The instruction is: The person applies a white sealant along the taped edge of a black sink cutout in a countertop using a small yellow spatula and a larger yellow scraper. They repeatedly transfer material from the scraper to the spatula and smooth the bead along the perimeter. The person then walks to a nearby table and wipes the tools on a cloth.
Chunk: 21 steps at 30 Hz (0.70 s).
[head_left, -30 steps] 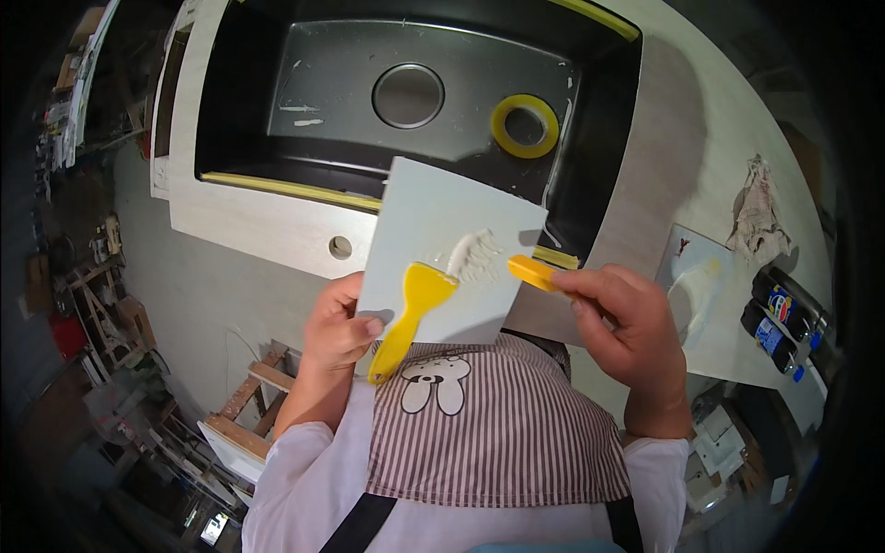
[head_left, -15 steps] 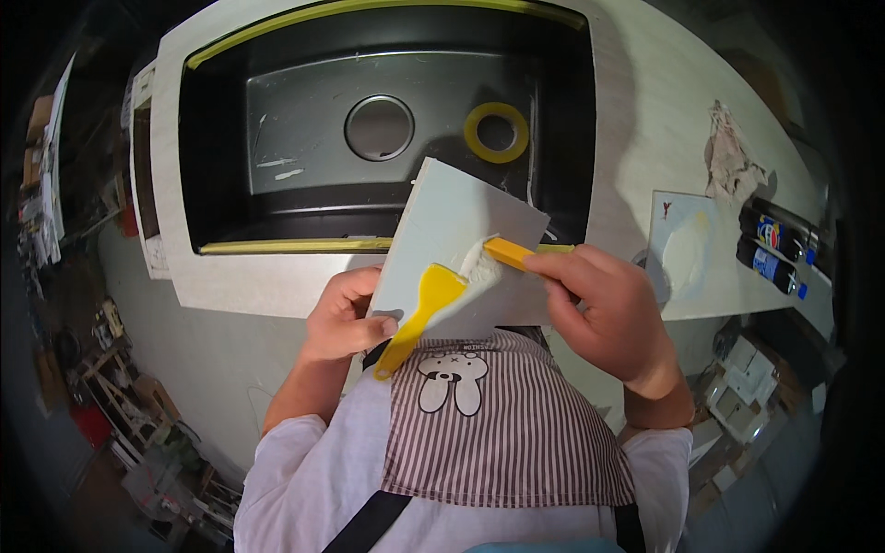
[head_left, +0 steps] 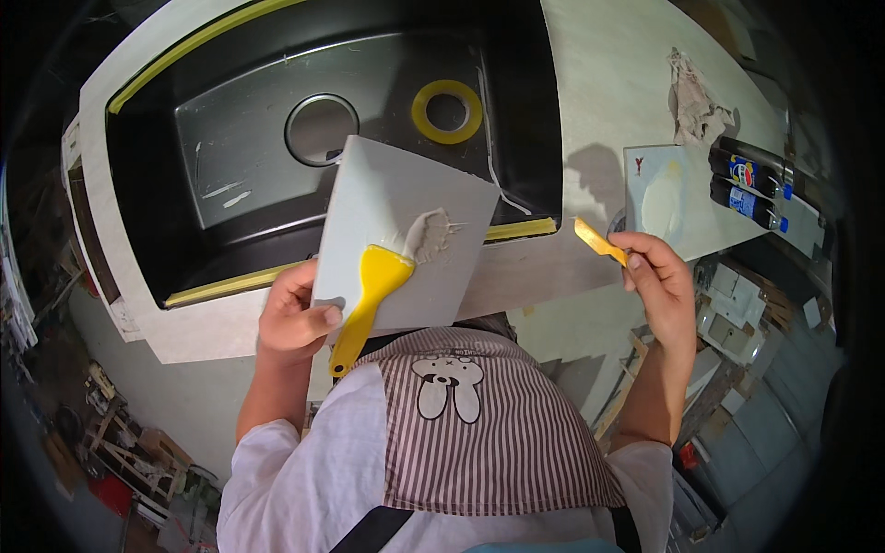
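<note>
Tilted above the near edge of a black sink, a flat pale board is gripped at its left edge by my left hand, thumb on top. On it lies a smear of whitish paste. A yellow putty knife rests across the board, its blade against the paste and its handle hanging past the near edge. To the right, apart from the board, my right hand pinches a small orange-yellow scraper between thumb and fingers, its tip pointing up and left.
Yellow tape lines the sink's rim. Inside the sink lies a yellow tape roll, right of the drain hole. On the pale countertop at right are a crumpled rag, a paste-smeared sheet and two dark bottles.
My right hand has lifted the small scraper off the paste and moved it right, away from the board. The board has shifted left with my left hand, and the view has turned.
</note>
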Each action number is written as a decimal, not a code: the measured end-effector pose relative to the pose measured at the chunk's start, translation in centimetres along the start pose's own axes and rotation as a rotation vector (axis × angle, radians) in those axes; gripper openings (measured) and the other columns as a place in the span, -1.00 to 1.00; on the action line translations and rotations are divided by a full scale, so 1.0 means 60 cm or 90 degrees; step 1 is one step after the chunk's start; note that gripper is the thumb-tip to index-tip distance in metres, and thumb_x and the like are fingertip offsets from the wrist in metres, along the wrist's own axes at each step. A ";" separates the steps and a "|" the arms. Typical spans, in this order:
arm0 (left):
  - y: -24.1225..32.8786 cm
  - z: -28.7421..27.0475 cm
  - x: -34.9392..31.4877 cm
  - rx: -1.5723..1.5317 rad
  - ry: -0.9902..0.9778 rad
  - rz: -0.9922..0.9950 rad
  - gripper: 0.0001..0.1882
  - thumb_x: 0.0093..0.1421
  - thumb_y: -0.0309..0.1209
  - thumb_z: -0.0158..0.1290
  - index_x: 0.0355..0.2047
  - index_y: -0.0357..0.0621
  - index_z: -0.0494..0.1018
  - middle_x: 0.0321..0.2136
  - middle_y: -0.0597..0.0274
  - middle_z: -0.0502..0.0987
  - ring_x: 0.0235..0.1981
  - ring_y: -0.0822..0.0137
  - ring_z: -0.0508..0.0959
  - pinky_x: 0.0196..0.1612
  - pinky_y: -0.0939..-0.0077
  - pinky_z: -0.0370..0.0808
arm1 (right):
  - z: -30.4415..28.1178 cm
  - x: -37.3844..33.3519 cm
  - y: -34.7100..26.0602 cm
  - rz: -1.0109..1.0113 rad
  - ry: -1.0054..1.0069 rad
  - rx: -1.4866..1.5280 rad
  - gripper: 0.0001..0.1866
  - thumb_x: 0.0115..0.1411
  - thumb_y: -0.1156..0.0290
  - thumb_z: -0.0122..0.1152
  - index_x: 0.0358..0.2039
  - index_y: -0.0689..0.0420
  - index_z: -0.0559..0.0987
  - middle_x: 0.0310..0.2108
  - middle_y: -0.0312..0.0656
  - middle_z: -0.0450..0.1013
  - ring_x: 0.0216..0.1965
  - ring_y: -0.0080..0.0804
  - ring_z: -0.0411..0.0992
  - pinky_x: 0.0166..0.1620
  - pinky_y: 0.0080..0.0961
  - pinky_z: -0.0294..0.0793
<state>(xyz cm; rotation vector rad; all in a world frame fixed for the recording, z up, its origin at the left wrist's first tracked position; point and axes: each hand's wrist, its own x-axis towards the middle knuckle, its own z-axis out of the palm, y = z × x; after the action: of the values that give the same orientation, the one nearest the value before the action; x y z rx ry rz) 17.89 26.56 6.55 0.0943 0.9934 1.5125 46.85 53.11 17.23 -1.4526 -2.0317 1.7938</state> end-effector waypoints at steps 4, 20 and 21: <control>0.008 -0.013 0.007 -0.022 -0.005 -0.005 -0.48 -0.15 -0.46 0.15 -0.12 -0.47 0.45 -0.27 0.15 0.56 -0.27 0.37 0.53 -0.14 0.55 0.39 | -0.016 -0.025 0.040 0.040 0.076 0.176 -0.72 0.29 0.50 0.02 -0.01 0.25 0.50 -0.37 -0.32 0.47 -0.43 -0.68 0.33 -0.33 -0.72 0.30; 0.109 -0.019 0.134 0.077 0.037 -0.094 -0.45 -0.25 -0.44 0.23 -0.17 -0.43 0.46 -0.30 0.11 0.56 -0.30 0.29 0.56 -0.14 0.54 0.42 | 0.167 -0.054 0.095 0.444 0.167 0.543 -0.83 0.30 0.37 0.10 -0.25 0.22 0.47 -0.51 -0.29 0.42 -0.61 -0.65 0.35 -0.58 -0.74 0.29; 0.113 -0.016 0.146 0.090 0.033 -0.099 -0.45 -0.25 -0.44 0.22 -0.17 -0.43 0.46 -0.31 0.11 0.56 -0.30 0.30 0.56 -0.15 0.54 0.43 | 0.175 -0.043 0.091 0.469 0.165 0.590 -0.83 0.31 0.36 0.08 -0.25 0.22 0.46 -0.51 -0.28 0.42 -0.62 -0.64 0.34 -0.58 -0.73 0.29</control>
<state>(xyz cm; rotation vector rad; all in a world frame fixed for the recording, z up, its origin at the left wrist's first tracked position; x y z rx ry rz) 9.97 34.38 5.95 0.0763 1.1233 1.3092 45.23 42.96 10.86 -1.9769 -0.3559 2.1175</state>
